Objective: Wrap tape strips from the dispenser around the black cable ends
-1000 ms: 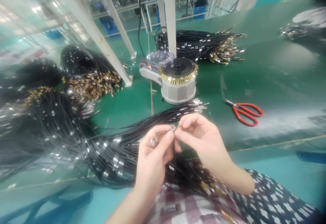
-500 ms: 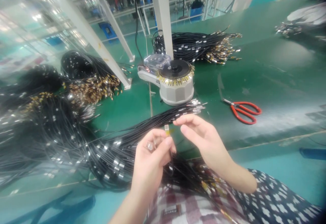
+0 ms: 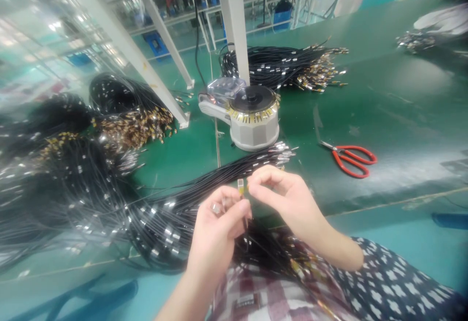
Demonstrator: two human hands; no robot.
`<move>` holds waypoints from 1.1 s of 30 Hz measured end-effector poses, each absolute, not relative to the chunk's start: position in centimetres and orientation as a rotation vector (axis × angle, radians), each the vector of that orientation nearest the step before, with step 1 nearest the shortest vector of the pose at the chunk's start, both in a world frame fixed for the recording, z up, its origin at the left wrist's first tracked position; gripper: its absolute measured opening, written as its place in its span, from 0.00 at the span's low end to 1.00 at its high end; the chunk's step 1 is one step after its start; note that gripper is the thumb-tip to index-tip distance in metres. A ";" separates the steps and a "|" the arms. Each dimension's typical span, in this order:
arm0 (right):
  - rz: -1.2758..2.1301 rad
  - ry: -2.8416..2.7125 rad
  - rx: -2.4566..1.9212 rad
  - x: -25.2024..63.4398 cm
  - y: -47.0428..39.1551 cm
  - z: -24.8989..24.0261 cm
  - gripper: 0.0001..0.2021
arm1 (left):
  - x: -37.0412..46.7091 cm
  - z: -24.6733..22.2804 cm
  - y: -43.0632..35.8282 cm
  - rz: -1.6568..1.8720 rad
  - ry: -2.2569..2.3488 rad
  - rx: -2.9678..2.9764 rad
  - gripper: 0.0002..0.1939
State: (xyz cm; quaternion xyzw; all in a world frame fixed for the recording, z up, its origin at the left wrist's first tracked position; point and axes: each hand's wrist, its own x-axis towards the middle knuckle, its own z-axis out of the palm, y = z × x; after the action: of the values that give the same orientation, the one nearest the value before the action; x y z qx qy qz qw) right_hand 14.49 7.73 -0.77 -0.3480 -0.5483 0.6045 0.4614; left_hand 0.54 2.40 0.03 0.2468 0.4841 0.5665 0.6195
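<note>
My left hand (image 3: pixel 215 228) is closed on a black cable near its end, thumb against fingers. From the grip stands the cable's silver metal connector (image 3: pixel 240 183), with yellow tape (image 3: pixel 241 191) just below it. Close by on the right, my right hand (image 3: pixel 281 197) pinches thumb and forefinger together at the tape's side; a bit of yellow shows at the fingertips. Beyond both hands sits a round tape dispenser (image 3: pixel 255 135), short yellow strips sticking out around its black top. A bundle of black cables (image 3: pixel 204 180) with silver ends lies between it and my hands.
Red-handled scissors (image 3: pixel 353 160) lie on the green table (image 3: pixel 395 116) at right. Heaps of black cables with metal ends (image 3: pixel 135 126) cover the left side, and another bundle (image 3: pixel 285 65) lies behind the dispenser. White posts (image 3: pixel 239 28) rise from the table. More cables rest across my lap.
My right hand has moved slightly left to the connector, and its thumb and forefinger have closed at the yellow tape. My left hand holds the cable almost unmoved.
</note>
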 end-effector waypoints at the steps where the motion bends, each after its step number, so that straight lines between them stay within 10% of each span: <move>1: 1.492 -1.339 -0.855 14.5 7.7 -0.7 0.05 | 0.5 0.0 2.5 1.304 1.100 0.561 0.11; 20: 2.182 -1.377 -0.521 14.9 11.6 -0.7 0.06 | -0.4 -1.2 3.1 1.076 0.814 0.632 0.14; 33: 1.869 -1.757 -0.411 18.3 13.6 -1.1 0.09 | 0.1 -2.8 4.2 0.859 0.641 0.579 0.13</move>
State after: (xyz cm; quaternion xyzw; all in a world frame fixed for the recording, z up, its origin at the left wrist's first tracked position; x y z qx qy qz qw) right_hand 18.33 13.56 -1.11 -0.1524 -0.6514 0.6929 0.2687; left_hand 0.13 4.19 -2.82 0.2718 0.3010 0.4034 0.8202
